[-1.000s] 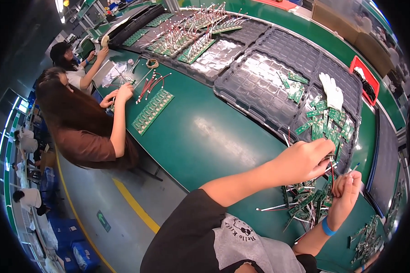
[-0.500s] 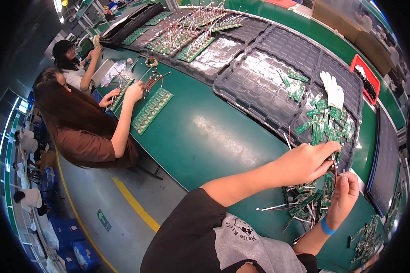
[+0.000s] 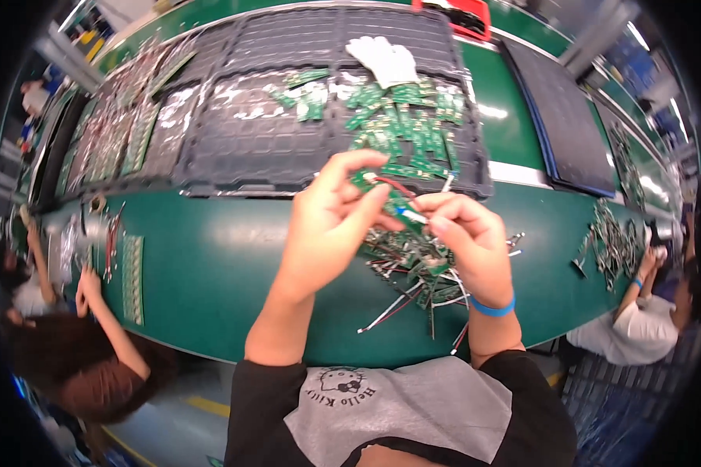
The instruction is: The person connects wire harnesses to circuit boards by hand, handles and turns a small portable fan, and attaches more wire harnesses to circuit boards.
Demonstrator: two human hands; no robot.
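Note:
A small green circuit board [image 3: 398, 204] with a red wire [image 3: 396, 186] is held above the table, slightly tilted. My left hand [image 3: 319, 226] is closed on its left end, thumb and fingers around the white connector there. My right hand [image 3: 479, 243] pinches the other end, beside a small white piece with a blue spot; exactly what its fingertips grip is partly hidden. Beneath my hands lies a tangled pile of wired circuit boards [image 3: 424, 268], with white and dark red leads sticking out toward me.
Beyond my hands stands a black compartment tray [image 3: 245, 148] with loose green boards [image 3: 401, 124] and a white glove [image 3: 387, 62]. Another board pile [image 3: 611, 245] lies right, near a dark flat panel [image 3: 561, 124]. Co-workers sit at both sides. A red bin [image 3: 463, 17] is at the back.
The view has swung to the right, bringing my hands to the middle. Both hands stay close together on the board, which now shows more plainly between them.

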